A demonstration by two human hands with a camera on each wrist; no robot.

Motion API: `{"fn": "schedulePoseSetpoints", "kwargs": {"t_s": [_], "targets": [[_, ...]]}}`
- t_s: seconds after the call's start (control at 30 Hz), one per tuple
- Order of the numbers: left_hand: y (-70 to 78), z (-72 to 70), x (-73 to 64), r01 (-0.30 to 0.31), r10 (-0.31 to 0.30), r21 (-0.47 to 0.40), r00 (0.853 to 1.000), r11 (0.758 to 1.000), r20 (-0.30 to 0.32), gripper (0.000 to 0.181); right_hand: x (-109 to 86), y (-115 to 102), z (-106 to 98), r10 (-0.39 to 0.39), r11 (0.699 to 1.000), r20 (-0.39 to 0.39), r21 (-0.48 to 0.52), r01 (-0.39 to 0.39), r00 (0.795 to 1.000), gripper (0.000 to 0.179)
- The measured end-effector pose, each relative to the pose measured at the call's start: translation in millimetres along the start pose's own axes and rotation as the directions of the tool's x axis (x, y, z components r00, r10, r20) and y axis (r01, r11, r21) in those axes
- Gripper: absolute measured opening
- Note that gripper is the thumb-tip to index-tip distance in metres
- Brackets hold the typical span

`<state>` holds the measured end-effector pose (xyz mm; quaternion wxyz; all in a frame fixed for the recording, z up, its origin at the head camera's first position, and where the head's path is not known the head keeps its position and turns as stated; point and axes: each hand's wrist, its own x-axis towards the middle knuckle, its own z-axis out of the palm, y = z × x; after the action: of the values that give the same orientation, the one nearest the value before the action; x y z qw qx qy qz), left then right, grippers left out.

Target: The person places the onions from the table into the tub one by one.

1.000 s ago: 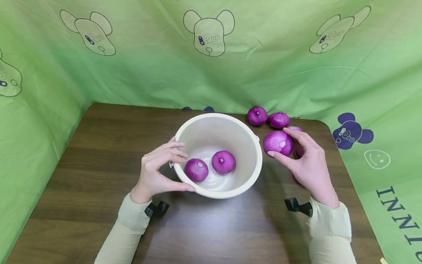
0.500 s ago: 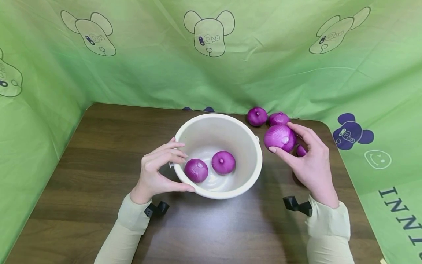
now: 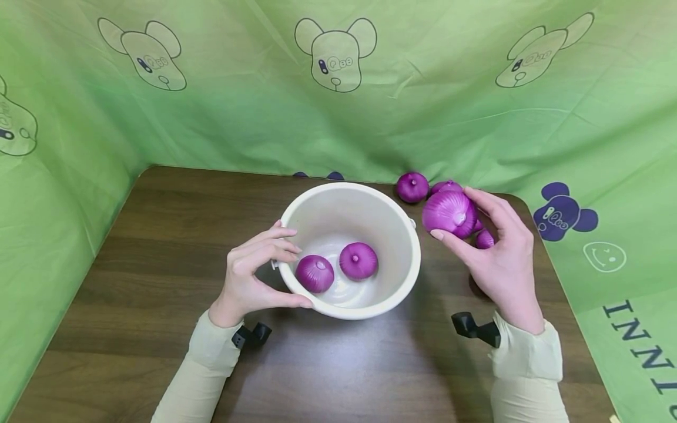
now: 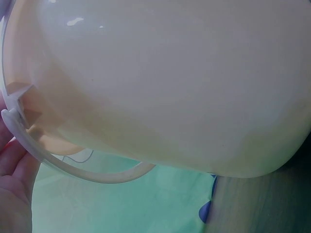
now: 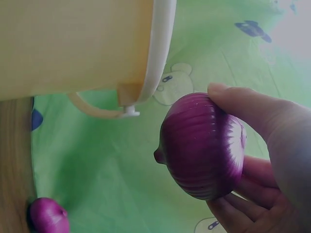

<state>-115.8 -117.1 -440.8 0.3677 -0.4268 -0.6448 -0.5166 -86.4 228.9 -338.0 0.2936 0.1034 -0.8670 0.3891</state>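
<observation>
A white bucket [image 3: 344, 309] stands on the table with two purple onions inside, one onion [image 3: 315, 274] at the left and another onion [image 3: 358, 261] near the middle. My left hand [image 3: 254, 273] holds the bucket's left rim, thumb outside at the front and fingers over the edge. To the right of the bucket, my right hand [image 3: 499, 252] grips a purple onion [image 3: 449, 213] between thumb and fingers. In the right wrist view that onion [image 5: 199, 145] is held off the table, apart from the bucket. The bucket's handle [image 4: 97, 174] hangs down in the left wrist view.
Behind the held onion, more onions lie at the table's back right: one onion [image 3: 412, 187] at the rear edge, another onion [image 3: 484, 239] partly hidden by the right hand. A green printed cloth [image 3: 338, 129] hangs around the wooden table [image 3: 158, 252].
My right hand has raised the onion slightly, and it shifts a little toward the back in the head view. The left hand and the bucket stay still.
</observation>
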Motion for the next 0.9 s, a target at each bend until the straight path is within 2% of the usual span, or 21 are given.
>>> {"fn": "schedulePoseSetpoints", "kwargs": {"t_s": [0.33,0.53,0.9], "targets": [[1.2,-0.4,1.4,0.01,-0.01,-0.002,1.0,1.0,0.001,0.062,5.0,-12.5,1.1,0.024,0.997,-0.003,0.071,-0.023,1.0,0.073],[2.0,-0.3,2.7,0.014,-0.014,0.0,1.0,1.0,0.0,0.062,9.3,-16.2,3.2,0.034,0.987,0.008,0.16,-0.035,0.999,0.073],[3.1,0.2,5.1,0.026,-0.026,0.002,1.0,1.0,0.002,0.063,17.3,-17.9,9.7,-0.006,0.971,0.003,0.239,0.005,1.0,0.074]]}}
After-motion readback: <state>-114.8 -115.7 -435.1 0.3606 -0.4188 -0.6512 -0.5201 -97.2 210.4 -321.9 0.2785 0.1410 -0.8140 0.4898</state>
